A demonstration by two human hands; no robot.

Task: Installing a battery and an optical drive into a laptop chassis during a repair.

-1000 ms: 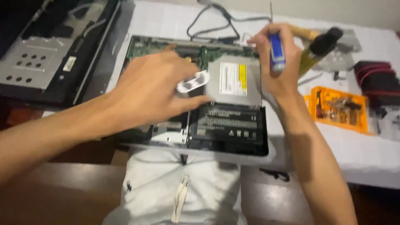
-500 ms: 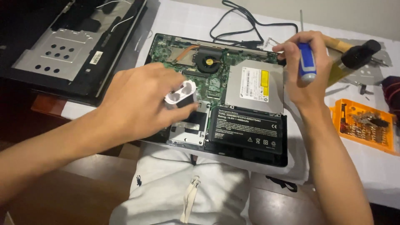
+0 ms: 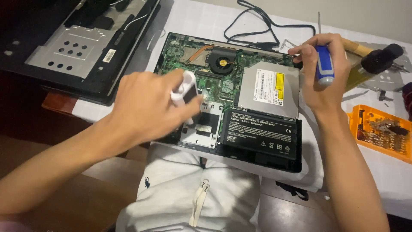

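We see the left hand (image 3: 148,105) curled shut around a small white-and-black device (image 3: 185,88), hovering over the opened laptop (image 3: 223,86)'s left half. The right hand (image 3: 319,73) grips a blue-handled screwdriver (image 3: 325,64) tightly at the laptop's upper right edge, beside its silver optical drive (image 3: 269,89).

Screwdriver (image 3: 325,64) tip behind right hand (image 3: 319,79), orange bit case (image 3: 380,131) cut off — contents blurred

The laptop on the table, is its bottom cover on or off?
Off. The laptop lies with its green circuit board, fan and silver optical drive all exposed.
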